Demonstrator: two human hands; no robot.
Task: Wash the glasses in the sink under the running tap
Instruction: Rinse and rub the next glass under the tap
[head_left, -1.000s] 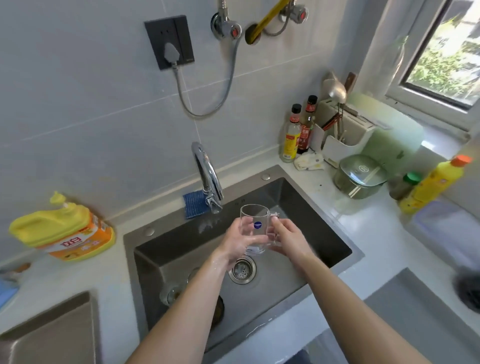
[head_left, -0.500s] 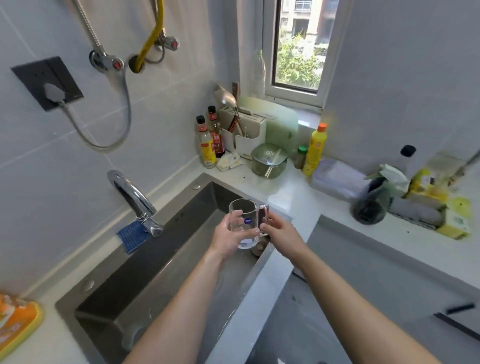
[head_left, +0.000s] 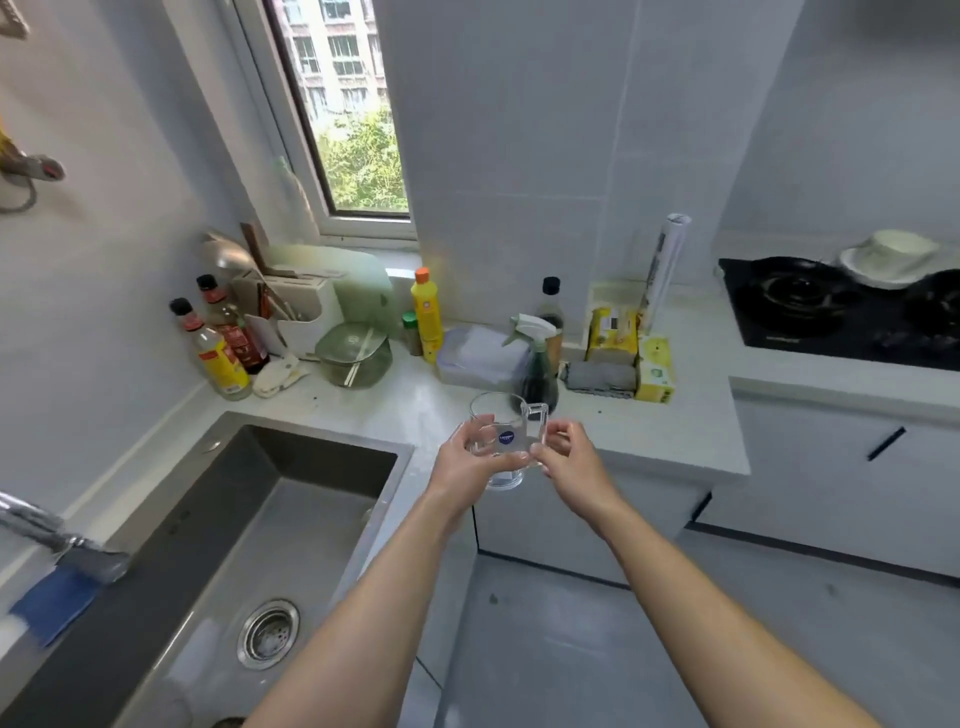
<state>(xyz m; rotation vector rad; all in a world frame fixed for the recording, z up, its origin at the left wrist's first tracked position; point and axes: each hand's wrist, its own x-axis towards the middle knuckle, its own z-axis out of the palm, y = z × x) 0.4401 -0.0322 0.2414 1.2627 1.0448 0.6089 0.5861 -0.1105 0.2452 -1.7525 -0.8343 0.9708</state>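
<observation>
Fingers: left hand (head_left: 462, 467) wraps glass mug (head_left: 498, 418), right hand (head_left: 569, 462) pinches its handle (head_left: 540, 415), frame centre. Likely wet-slippery, brittle: support body and handle.

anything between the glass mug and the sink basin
Nothing visible. The left hand and right hand hold the glass mug up, just right of the sink; only the sink's bare rim lies between.

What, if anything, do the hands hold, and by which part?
A clear glass mug: left hand grips its body, right hand pinches its handle.
</observation>
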